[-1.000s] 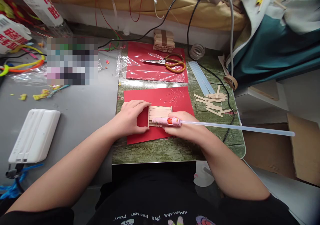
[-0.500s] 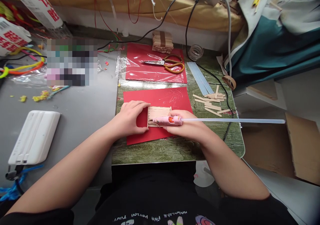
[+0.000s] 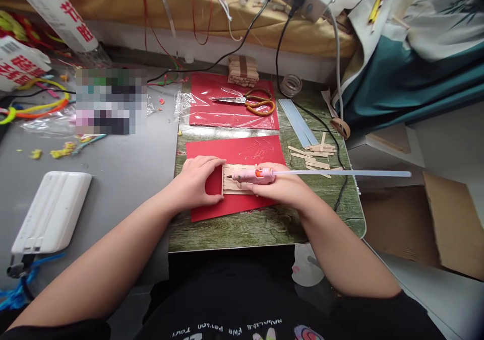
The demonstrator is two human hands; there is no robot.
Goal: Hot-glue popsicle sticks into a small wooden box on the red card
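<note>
At table [image 3: 264,226] centre, a stick panel [image 3: 235,186] lies on red paper [image 3: 242,151]. Right grip [image 3: 282,188] clenches a glue gun [image 3: 254,176] over it, its glue stick [image 3: 340,173] pointing to 3 o'clock. Left grip [image 3: 195,181], released, presses the panel's 9 o'clock edge.

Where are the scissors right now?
In the head view, the scissors lie on the far red sheet, just in front of the bundled wooden sticks and left of the clear glue sticks.
</note>
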